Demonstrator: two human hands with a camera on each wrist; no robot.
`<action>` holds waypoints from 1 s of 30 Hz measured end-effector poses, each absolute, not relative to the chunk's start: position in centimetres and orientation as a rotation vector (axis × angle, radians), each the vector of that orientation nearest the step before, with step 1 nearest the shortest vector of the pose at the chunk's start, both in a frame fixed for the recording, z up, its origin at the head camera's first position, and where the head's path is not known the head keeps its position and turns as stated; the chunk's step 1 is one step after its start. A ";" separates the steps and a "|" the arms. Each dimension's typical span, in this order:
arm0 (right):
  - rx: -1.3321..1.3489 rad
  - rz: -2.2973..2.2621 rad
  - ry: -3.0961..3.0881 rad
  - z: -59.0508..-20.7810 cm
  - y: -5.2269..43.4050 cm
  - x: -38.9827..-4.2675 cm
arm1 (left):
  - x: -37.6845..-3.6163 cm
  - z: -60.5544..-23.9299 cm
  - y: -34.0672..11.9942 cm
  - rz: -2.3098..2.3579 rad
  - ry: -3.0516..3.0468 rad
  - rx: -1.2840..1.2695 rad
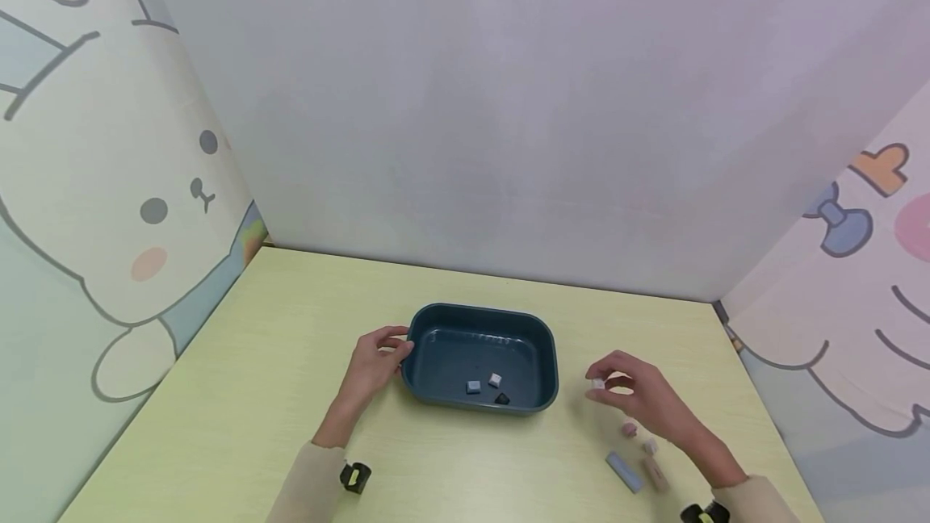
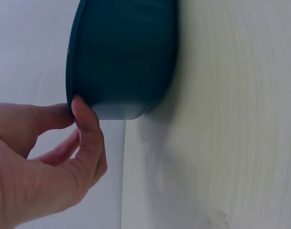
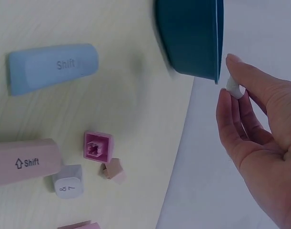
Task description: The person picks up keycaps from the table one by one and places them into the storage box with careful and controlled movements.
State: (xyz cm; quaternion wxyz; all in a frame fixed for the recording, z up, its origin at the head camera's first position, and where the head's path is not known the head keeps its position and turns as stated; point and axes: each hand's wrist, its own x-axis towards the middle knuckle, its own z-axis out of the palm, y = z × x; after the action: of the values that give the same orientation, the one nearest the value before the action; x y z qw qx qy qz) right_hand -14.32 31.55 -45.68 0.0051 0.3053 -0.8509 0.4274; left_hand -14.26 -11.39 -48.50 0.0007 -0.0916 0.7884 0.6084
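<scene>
Keycaps [image 1: 474,387], two pale and one dark, lie in the blue-green tray [image 1: 465,353]; the left hand [image 1: 372,363] pinches its rim, while the right hand [image 1: 641,395], right of the tray, holds a white keycap [image 1: 598,383] between thumb and fingers.

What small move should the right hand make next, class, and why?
Probably carry the white keycap in the right hand leftward and release it over the teal basin: two light keycaps already lie in there, the left hand grips the basin's edge, and the pinched keycap is outside it.
</scene>
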 end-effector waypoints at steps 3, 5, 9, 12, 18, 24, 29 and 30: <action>0.934 1.346 -2.677 -45.3 31.3 -14.6 | -14.3 -48.5 -11.4 1.907 2.477 -0.291; 0.927 1.341 -2.688 -45.1 31.2 -14.8 | -14.2 -48.5 -11.3 1.905 2.478 -0.292; 0.936 1.316 -2.692 -44.8 30.9 -15.3 | -14.2 -48.5 -11.4 1.908 2.477 -0.288; 0.953 1.310 -2.673 -44.8 30.8 -15.5 | -14.3 -48.6 -11.4 1.910 2.479 -0.279; 0.998 1.316 -2.632 -44.7 30.5 -16.1 | -14.3 -48.6 -11.5 1.909 2.487 -0.268; 1.030 1.329 -2.614 -44.7 29.9 -16.6 | -14.3 -48.5 -11.5 1.914 2.481 -0.278; 1.023 1.306 -2.626 -44.7 29.5 -16.9 | -14.2 -48.4 -11.5 1.916 2.489 -0.265; 1.020 1.299 -2.630 -44.6 29.4 -17.0 | -14.2 -48.4 -11.4 1.914 2.496 -0.257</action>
State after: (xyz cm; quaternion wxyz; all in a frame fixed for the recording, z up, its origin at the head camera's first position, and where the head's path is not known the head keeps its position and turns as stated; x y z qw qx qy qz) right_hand -16.99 29.45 -44.64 0.0180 0.3285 -0.8467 0.4181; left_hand -14.20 -11.45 -48.38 -0.0072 -0.0815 0.7909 0.6065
